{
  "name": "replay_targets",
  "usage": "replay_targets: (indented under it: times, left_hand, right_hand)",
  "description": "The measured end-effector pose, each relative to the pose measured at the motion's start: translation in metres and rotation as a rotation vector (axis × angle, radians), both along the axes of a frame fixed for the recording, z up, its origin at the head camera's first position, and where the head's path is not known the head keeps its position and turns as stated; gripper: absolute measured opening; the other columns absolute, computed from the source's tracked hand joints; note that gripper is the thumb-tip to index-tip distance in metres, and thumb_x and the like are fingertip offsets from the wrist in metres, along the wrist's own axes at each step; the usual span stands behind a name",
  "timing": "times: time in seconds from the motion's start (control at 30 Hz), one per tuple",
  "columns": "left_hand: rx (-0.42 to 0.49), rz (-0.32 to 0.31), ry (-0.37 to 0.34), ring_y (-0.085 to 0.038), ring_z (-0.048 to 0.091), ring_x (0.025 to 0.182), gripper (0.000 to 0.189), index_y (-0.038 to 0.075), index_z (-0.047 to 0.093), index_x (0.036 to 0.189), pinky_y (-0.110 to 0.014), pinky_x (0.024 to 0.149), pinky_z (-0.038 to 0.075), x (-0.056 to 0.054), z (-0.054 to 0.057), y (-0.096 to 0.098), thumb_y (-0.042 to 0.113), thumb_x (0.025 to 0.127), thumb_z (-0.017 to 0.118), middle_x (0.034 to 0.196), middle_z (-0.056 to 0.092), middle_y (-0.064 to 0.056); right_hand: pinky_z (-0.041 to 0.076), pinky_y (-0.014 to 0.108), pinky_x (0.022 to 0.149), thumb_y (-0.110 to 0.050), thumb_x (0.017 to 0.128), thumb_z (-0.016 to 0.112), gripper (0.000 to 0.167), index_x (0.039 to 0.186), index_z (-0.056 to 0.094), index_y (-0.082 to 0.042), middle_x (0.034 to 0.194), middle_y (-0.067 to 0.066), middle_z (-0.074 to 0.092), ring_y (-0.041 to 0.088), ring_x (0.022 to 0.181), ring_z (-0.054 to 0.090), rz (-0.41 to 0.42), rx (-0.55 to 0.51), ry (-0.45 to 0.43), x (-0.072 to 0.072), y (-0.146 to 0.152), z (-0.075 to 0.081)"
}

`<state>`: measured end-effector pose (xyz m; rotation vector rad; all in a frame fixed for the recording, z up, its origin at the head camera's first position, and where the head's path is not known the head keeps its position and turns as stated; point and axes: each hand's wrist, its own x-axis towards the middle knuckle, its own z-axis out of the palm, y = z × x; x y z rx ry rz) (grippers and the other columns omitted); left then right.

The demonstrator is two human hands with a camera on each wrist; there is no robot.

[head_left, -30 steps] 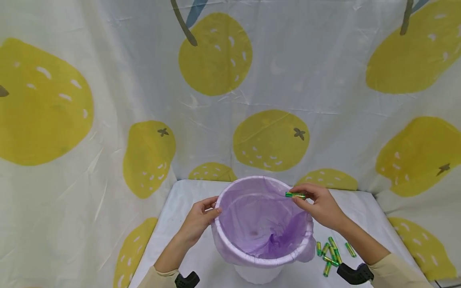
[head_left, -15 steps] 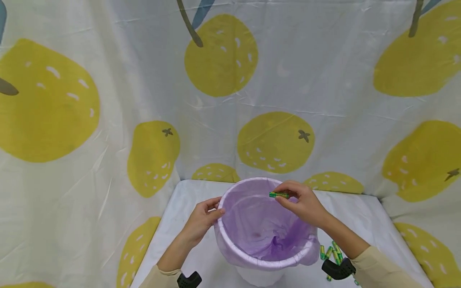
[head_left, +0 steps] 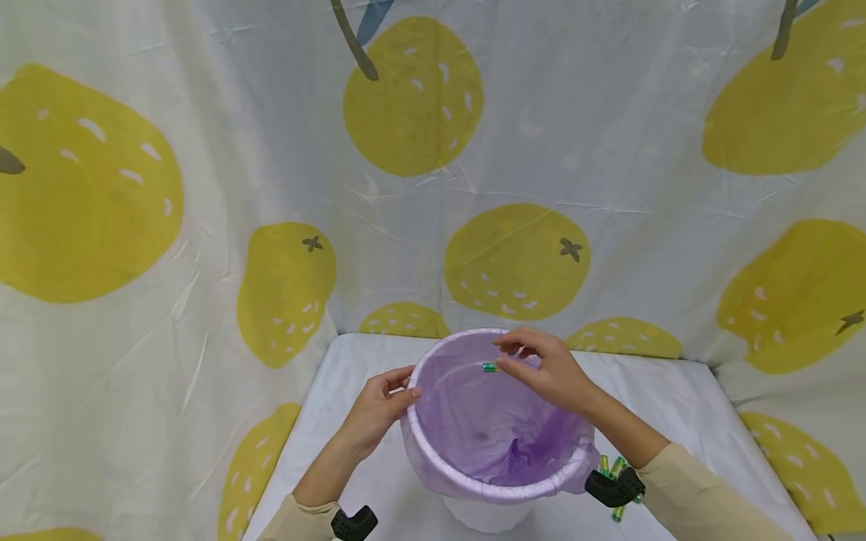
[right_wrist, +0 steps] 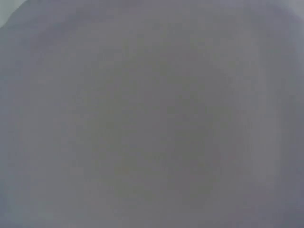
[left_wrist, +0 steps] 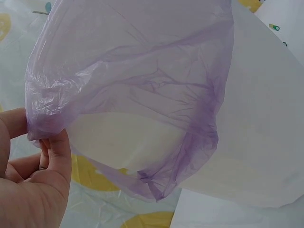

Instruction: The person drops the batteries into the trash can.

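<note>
A white trash bin (head_left: pixel 490 515) lined with a thin purple bag (head_left: pixel 460 421) stands on the table, its mouth tilted towards the head camera. My left hand (head_left: pixel 375 413) pinches the bin's left rim and the bag folded over it. In the left wrist view, the bag's loose outer part (left_wrist: pixel 156 95) hangs by that hand. Over the bin's mouth is my right hand (head_left: pixel 551 372), thumb and fingers spread apart. A green battery (head_left: pixel 489 367) shows just past the thumb tip, its other end hidden behind the thumb. The right wrist view shows only a blurred greyish surface.
Several green-and-yellow batteries (head_left: pixel 619 513) lie on the white table (head_left: pixel 676 421) right of the bin, partly hidden by the right wrist's black camera (head_left: pixel 614 487). A lemon-patterned curtain (head_left: pixel 521 173) stands behind and at the sides.
My right hand has carried the battery leftward from the bin's right rim to above the mouth, and its fingers have parted from the thumb. The left hand stays on the rim.
</note>
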<state>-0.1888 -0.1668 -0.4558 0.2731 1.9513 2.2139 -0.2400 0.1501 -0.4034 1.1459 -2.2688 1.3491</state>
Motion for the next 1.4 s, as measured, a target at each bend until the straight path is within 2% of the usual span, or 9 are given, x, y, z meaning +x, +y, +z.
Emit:
replay_targets:
  times: [0.13, 0.47, 0.63, 0.87, 1.13, 1.4]
  left_hand:
    - [0.001, -0.005, -0.007, -0.017, 0.067, 0.091, 0.050, -0.013, 0.050, 0.144, -0.027, 0.077, 0.059, -0.001, 0.000, 0.001, 0.001, 0.098, 0.066, 0.107, 0.059, -0.010]
    - [-0.011, 0.024, -0.007, -0.016, 0.066, 0.089, 0.051, -0.012, 0.052, 0.142, -0.026, 0.076, 0.058, 0.000, 0.000, 0.002, 0.001, 0.097, 0.068, 0.106, 0.057, -0.010]
    - [-0.006, 0.020, -0.011, -0.015, 0.066, 0.089, 0.050, -0.013, 0.052, 0.142, -0.026, 0.076, 0.058, -0.001, -0.002, 0.003, 0.001, 0.097, 0.068, 0.106, 0.057, -0.009]
    - [-0.020, 0.022, -0.009, -0.016, 0.066, 0.089, 0.051, -0.013, 0.051, 0.143, -0.026, 0.076, 0.058, -0.001, 0.000, 0.002, 0.001, 0.097, 0.068, 0.106, 0.057, -0.010]
    - [-0.011, 0.016, -0.014, -0.016, 0.066, 0.091, 0.052, -0.012, 0.051, 0.143, -0.027, 0.077, 0.058, -0.001, 0.002, 0.002, 0.002, 0.096, 0.069, 0.107, 0.057, -0.009]
    - [-0.015, 0.035, -0.023, -0.016, 0.066, 0.090, 0.050, -0.013, 0.052, 0.142, -0.027, 0.078, 0.058, 0.000, 0.001, 0.002, 0.001, 0.097, 0.069, 0.106, 0.057, -0.010]
  right_hand:
    - [0.056, 0.029, 0.079, -0.001, 0.094, 0.074, 0.029, 0.120, 0.074, -0.012, 0.105, -0.006, 0.069, 0.014, 0.092, 0.063, -0.022, 0.000, -0.002, 0.000, 0.001, 0.004]
    - [0.056, 0.029, 0.077, 0.002, 0.094, 0.072, 0.026, 0.116, 0.075, -0.012, 0.108, -0.004, 0.070, 0.013, 0.089, 0.064, 0.001, 0.014, 0.018, 0.004, 0.007, 0.010]
    - [0.056, 0.027, 0.076, 0.003, 0.093, 0.073, 0.026, 0.113, 0.075, -0.013, 0.105, -0.002, 0.071, 0.013, 0.087, 0.064, -0.012, 0.015, 0.027, 0.006, 0.014, 0.008]
    - [0.055, 0.024, 0.074, 0.008, 0.087, 0.076, 0.030, 0.110, 0.076, -0.012, 0.100, 0.004, 0.072, 0.014, 0.084, 0.064, -0.017, 0.006, 0.095, 0.008, 0.023, 0.005]
    - [0.053, 0.020, 0.076, 0.008, 0.087, 0.076, 0.032, 0.109, 0.076, -0.015, 0.102, -0.003, 0.071, 0.011, 0.084, 0.064, -0.060, 0.029, 0.130, 0.015, 0.040, 0.005]
    - [0.053, 0.019, 0.077, 0.007, 0.088, 0.076, 0.032, 0.110, 0.076, -0.017, 0.100, 0.000, 0.071, 0.011, 0.085, 0.063, -0.089, 0.043, 0.119, 0.020, 0.056, 0.000]
